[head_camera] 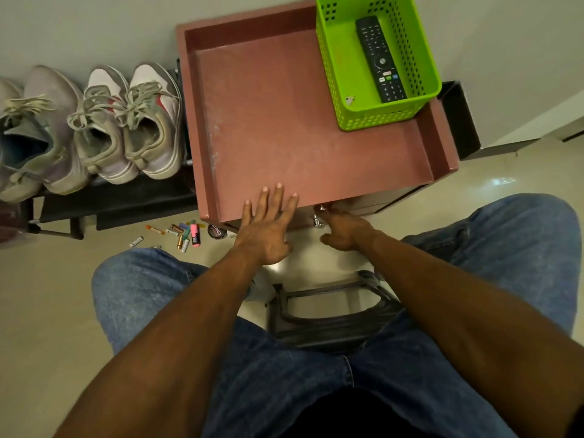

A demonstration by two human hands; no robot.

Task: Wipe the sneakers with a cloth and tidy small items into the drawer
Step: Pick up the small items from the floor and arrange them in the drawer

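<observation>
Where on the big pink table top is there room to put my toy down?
The reddish-brown cabinet top is bare between its left rim and the green perforated plastic basket. The near edge has the flat left hand. The far right corner is crowded by that basket.

Two pairs of worn grey sneakers (94,128) side by side on a low black rack. Batteries and markers (180,233) scattered on the floor.
</observation>
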